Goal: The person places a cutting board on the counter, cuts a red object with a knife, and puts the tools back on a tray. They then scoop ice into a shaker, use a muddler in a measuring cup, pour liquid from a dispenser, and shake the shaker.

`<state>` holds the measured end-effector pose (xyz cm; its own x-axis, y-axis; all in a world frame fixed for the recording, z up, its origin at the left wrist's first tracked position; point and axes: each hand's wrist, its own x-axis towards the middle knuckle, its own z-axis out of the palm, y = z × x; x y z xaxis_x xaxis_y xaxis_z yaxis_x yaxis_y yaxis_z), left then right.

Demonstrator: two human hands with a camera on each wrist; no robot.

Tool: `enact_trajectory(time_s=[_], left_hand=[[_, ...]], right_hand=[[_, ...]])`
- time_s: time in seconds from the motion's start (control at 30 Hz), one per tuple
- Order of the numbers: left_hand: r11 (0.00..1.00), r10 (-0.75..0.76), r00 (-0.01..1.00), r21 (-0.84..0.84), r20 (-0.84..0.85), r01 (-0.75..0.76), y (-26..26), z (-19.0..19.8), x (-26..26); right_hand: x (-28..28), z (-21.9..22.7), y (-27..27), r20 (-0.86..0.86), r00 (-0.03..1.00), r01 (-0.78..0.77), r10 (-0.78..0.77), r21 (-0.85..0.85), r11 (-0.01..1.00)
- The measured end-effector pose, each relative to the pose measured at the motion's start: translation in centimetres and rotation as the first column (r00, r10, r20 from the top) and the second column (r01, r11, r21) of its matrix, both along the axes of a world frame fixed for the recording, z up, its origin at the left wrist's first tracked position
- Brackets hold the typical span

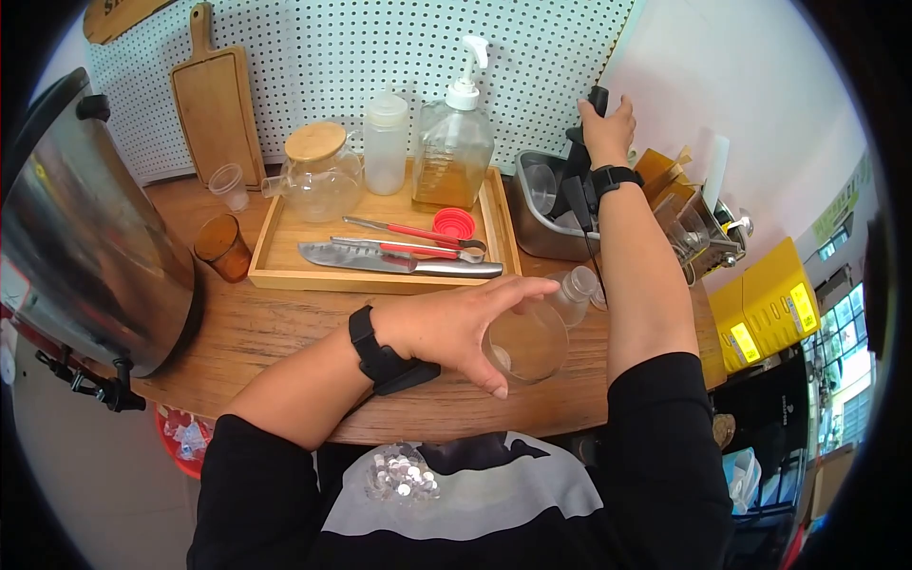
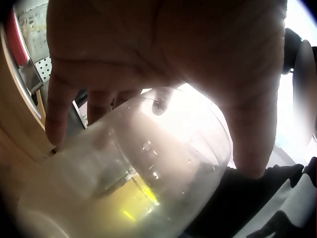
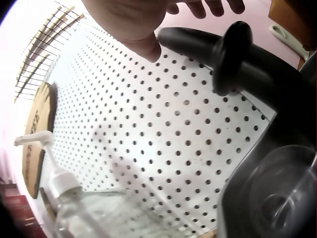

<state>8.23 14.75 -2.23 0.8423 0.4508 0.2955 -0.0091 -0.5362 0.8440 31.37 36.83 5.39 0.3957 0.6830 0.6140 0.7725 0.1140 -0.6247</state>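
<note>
My left hand (image 1: pixel 465 328) is spread over a clear glass cup (image 1: pixel 541 356), thumb on the near side and fingers on the far side. In the left wrist view the cup (image 2: pixel 163 163) lies between the straight thumb and fingers, the thumb right at its edge. A small clear bottle (image 1: pixel 576 290) stands just beyond it. Reaching back to the right, my right hand (image 1: pixel 608 131) has its fingers spread beside an upright black tool (image 1: pixel 577 161) in a grey metal container (image 1: pixel 546 243). The right wrist view shows the thumb by the tip of its black handle (image 3: pixel 190 44), which carries a round collar.
A wooden tray (image 1: pixel 323 278) holds a glass teapot (image 1: pixel 323 185), a pump bottle (image 1: pixel 454 142), a knife (image 1: pixel 456 270) and red-handled tools. A steel urn (image 1: pixel 123 228) and brown glass (image 1: pixel 223 249) stand left. Right are a utensil holder (image 1: pixel 689 233) and yellow box (image 1: pixel 765 304).
</note>
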Motion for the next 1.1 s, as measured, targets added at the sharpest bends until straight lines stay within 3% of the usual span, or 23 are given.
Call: enact_trajectory(time_s=[0.07,0.13,0.2,0.33,0.4,0.47,0.5,0.57,0.6,0.67,0.77,0.8,0.87,0.93,1.1], left_hand=[[0.999,-0.015,1.000,-0.038,0.015,0.016,0.1,-0.2,0.0],[0.999,-0.012,1.000,-0.050,-0.004,0.012,0.1,-0.2,0.1],[0.998,-0.007,1.000,-0.059,-0.021,0.006,0.1,-0.4,0.2],[0.998,0.002,1.000,-0.063,0.016,-0.001,0.1,-0.7,0.3],[0.998,0.005,1.000,-0.063,0.025,-0.004,0.0,-0.5,0.3],[0.993,0.065,0.998,-0.094,-0.005,-0.065,0.0,0.4,-0.2],[0.995,0.081,0.996,-0.058,0.020,-0.080,0.5,0.3,-0.6],[0.992,0.112,0.992,-0.067,0.051,-0.109,0.9,0.9,-1.3],[0.987,0.149,0.985,-0.069,0.083,-0.143,0.9,1.3,-1.7],[0.977,0.195,0.977,-0.107,0.090,-0.185,0.8,2.0,-2.3],[0.959,0.282,0.953,-0.071,0.110,-0.276,0.7,2.4,-2.6],[0.950,0.304,0.942,-0.120,0.140,-0.289,0.6,2.2,-2.4],[0.943,0.318,0.933,-0.160,0.171,-0.292,0.7,1.9,-1.9],[0.924,0.347,0.883,-0.275,0.315,-0.265,1.0,1.4,-1.5],[0.929,0.332,0.911,-0.252,0.243,-0.271,1.9,0.4,-1.6]], right_hand=[[-0.6,0.6,-1.4,-0.012,1.000,-0.025,0.026,0.084,0.996],[-1.4,1.1,-3.4,0.040,0.967,-0.250,0.250,0.318,0.915],[-2.4,2.2,-7.4,0.072,0.898,-0.419,0.433,0.437,0.796],[-3.2,2.9,-18.2,0.261,0.704,-0.681,0.660,0.513,0.523],[-1.3,0.8,-21.4,0.449,0.553,-0.830,0.702,0.373,0.416],[0.0,-2.1,-23.3,0.402,0.457,-0.890,0.794,0.218,0.401],[0.2,-3.9,-23.6,0.399,0.460,-0.888,0.793,0.218,0.406],[-0.1,-7.5,-23.7,-0.165,0.377,-0.888,0.912,0.216,0.406],[-0.2,-9.0,-23.7,-0.170,0.378,-0.886,0.910,0.220,0.409],[-1.1,-10.7,-23.5,-0.439,0.167,-0.947,0.883,0.179,0.268],[-3.0,-11.1,-23.2,-0.393,0.137,-0.984,0.909,0.050,0.170],[-3.6,-11.2,-23.1,-0.387,0.137,-0.984,0.912,0.057,0.172],[-4.2,-11.7,-22.7,-0.555,0.046,-0.973,0.830,0.162,0.162],[-4.3,-11.5,-22.6,-0.553,0.051,-0.969,0.832,0.173,0.175],[-4.3,-12.3,-21.6,-0.514,0.045,-0.962,0.857,0.209,0.176]])
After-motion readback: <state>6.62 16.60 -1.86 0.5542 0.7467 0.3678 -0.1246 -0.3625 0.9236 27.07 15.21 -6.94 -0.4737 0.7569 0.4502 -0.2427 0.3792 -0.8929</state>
